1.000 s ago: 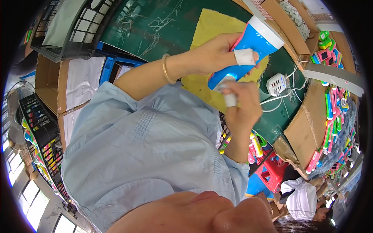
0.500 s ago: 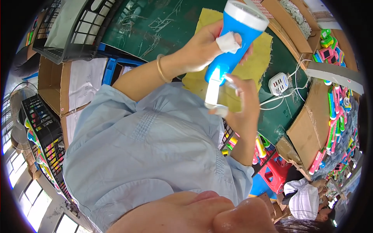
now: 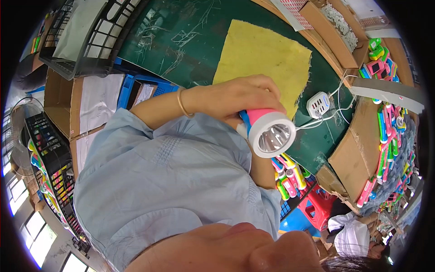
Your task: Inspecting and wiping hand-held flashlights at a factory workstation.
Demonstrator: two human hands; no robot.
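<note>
**Flashlight (image 3: 272, 136), blue and pink, white-rimmed: now turned lens toward the viewer**

Counter (image 3: 204, 27), dark green, one: top centre of the frame, running down to the right.

Cloth (image 3: 263, 54), yellow, frayed edge, one: on the counter, upper centre. More of it lies bare than half a second ago, the flashlight having come down from above it.

Left hand (image 3: 249, 93), bangle at wrist: centre of the frame, fingers clamped over the flashlight body.

Right forearm (image 3: 263, 170): below the flashlight. Right hand largely hidden behind it; cannot tell whether its fingers are apart or together.

Flashlight, particulars: centre of the frame, just below the cloth, held off the counter. Reflector silvery, no evident glow. The glowing white tail piece seen earlier is out of sight; lit or dark, cannot tell. Judged from the turn, attention has passed from tail to lens end.

Charging hub (image 3: 318, 105), white, cabled: right of the cloth, apart from the flashlight.
</note>
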